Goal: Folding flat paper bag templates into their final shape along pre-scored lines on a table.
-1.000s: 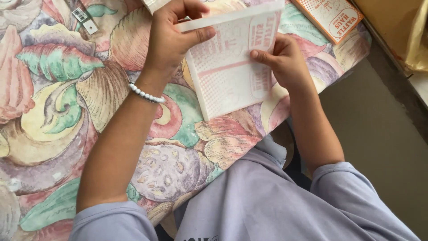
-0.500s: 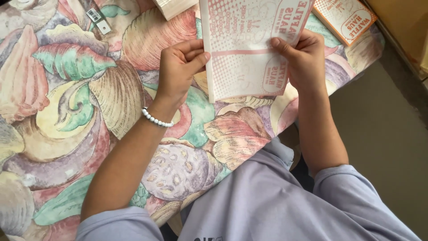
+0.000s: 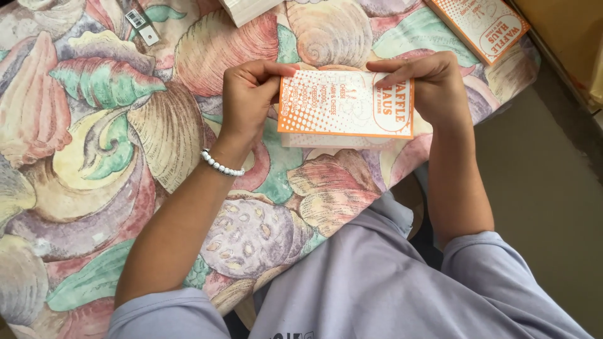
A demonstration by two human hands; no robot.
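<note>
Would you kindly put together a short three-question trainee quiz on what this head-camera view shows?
1. True or false: both hands hold the folded orange-and-white paper bag.
2. Which wrist wears the white bead bracelet: A) left, B) right?
3. Fill in: a second orange-and-white paper bag lies on the shell-patterned ____ at the far right.

Key:
1. True: the left hand pinches its left edge and the right hand its right edge.
2. A.
3. Tablecloth.

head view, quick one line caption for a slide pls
Both hands, left hand and right hand, hold an orange-and-white leaflet over a shell-print tablecloth.
</note>
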